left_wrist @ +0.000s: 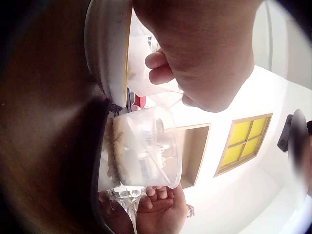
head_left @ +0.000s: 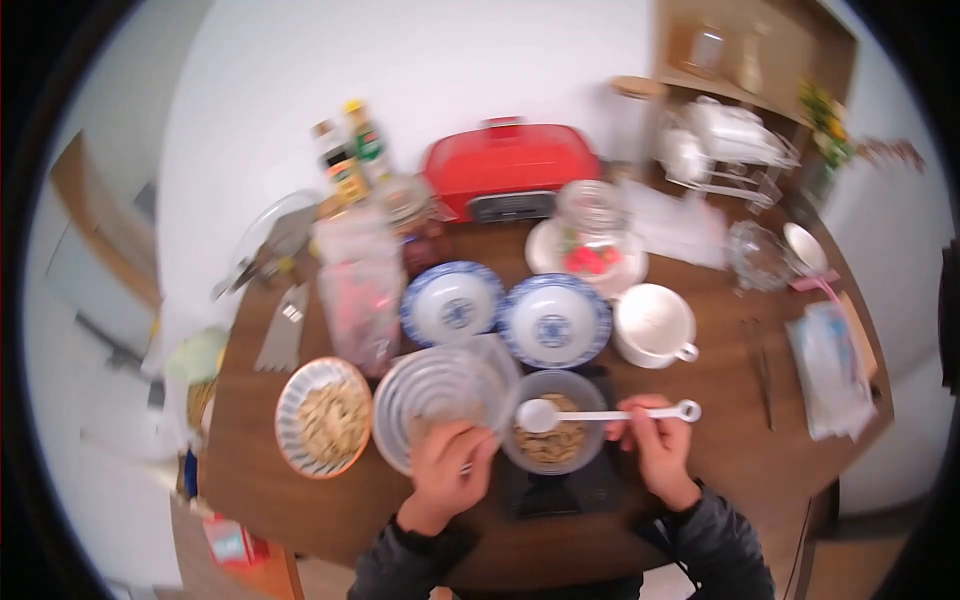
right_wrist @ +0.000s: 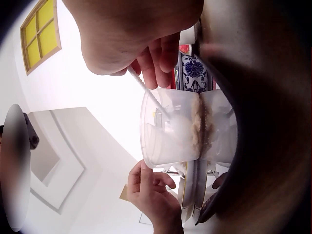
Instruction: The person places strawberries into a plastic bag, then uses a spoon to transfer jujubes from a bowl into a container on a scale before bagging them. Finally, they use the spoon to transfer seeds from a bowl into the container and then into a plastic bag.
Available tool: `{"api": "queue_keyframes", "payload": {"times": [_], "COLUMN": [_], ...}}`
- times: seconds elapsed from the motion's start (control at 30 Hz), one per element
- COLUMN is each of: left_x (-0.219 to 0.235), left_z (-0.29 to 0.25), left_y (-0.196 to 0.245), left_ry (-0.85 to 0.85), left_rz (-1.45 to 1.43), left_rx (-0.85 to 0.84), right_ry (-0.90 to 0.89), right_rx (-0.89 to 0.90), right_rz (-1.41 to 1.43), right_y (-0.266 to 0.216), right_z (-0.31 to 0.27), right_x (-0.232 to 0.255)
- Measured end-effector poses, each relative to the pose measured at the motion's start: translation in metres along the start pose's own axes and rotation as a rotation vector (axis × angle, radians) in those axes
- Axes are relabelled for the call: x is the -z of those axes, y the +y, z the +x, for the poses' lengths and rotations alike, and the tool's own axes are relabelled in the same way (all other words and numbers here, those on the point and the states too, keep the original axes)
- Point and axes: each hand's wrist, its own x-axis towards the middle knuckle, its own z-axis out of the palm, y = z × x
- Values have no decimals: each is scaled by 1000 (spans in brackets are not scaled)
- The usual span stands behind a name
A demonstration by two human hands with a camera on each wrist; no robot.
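Note:
My right hand pinches the handle of a white plastic measuring spoon; its bowl lies over the left part of a clear plastic tub. Tan pieces cover the bottom of this tub, which stands on a flat black scale. Just left of the tub is my left hand, fingers loosely curled, overlapping a large clear round container in the head view. Its fingertips appear right by the tub's rim in the right wrist view. A striped bowl of pale tan pieces stands farther left.
Two blue-and-white bowls and a white cup stand behind the tub. A pink-and-clear bag is at the left, bottles and a red appliance at the back. Metal tongs and a plastic packet lie right.

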Motion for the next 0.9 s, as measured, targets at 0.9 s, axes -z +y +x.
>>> {"api": "queue_keyframes", "payload": {"times": [0.9], "left_x": [-1], "left_z": [-4], "left_y": [-5], "left_ry": [81], "left_rz": [-123], "left_rx": [-68], "right_ry": [128], "right_rx": [138], "right_rz": [-250], "right_y": [0], "right_z": [5], "right_x": [-9]}}
